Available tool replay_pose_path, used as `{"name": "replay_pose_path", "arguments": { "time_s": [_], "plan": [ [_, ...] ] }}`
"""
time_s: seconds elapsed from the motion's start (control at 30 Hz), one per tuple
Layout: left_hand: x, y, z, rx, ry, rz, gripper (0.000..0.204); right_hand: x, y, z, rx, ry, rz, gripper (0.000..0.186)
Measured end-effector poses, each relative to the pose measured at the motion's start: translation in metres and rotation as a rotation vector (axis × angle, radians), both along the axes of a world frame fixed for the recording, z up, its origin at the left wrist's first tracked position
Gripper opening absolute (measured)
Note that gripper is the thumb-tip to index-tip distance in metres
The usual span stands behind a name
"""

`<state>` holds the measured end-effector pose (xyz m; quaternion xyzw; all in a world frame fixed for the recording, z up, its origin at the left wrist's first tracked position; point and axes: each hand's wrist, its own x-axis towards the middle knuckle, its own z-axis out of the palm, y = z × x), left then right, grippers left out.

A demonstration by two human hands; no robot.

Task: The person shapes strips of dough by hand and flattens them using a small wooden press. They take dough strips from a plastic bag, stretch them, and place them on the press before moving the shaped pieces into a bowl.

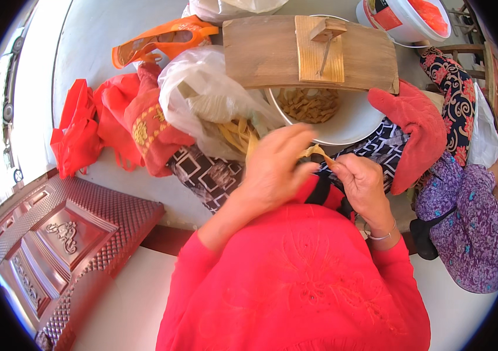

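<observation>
My right hand [363,182] pinches the end of a yellow-brown dried strip [315,152] above my lap. The strip runs leftward into my left hand [275,167], between its thumb and fingers. Motion blurs the left fingers, and their grip is partly hidden. Just beyond the left hand, a translucent plastic bag [199,88] lies with more yellow strips [237,134] at its mouth. A white basin [351,120] ahead holds many small cut brown pieces [308,105]. Across its far side rests a wooden board [260,52] bearing a smaller wooden block with a metal rod [326,54].
Red bags [79,128] and an orange bag [155,41] lie to the left. A white bucket [404,20] stands at the far right. Another person in purple patterned clothing [465,222] is close on my right. A carved reddish-brown panel [67,240] is at lower left.
</observation>
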<state>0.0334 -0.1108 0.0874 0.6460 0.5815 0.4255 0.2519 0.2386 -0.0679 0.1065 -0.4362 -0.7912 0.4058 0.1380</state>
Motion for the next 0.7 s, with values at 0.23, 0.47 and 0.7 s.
{"name": "replay_pose_path", "arguments": {
  "time_s": [0.23, 0.47, 0.7],
  "plan": [
    [0.032, 0.000, 0.000, -0.454, -0.368, -0.381, 0.023, 0.008, 0.017, -0.014, -0.259, 0.170, -0.332, 0.021],
    [-0.002, 0.051, -0.011, -0.528, -0.634, -0.362, 0.024, -0.025, -0.010, 0.017, -0.825, 0.601, -0.152, 0.019],
    [0.003, 0.043, 0.017, -0.494, -0.905, -0.358, 0.023, -0.060, 0.034, -0.007, -0.004, 0.574, -0.349, 0.025]
  ]
}}
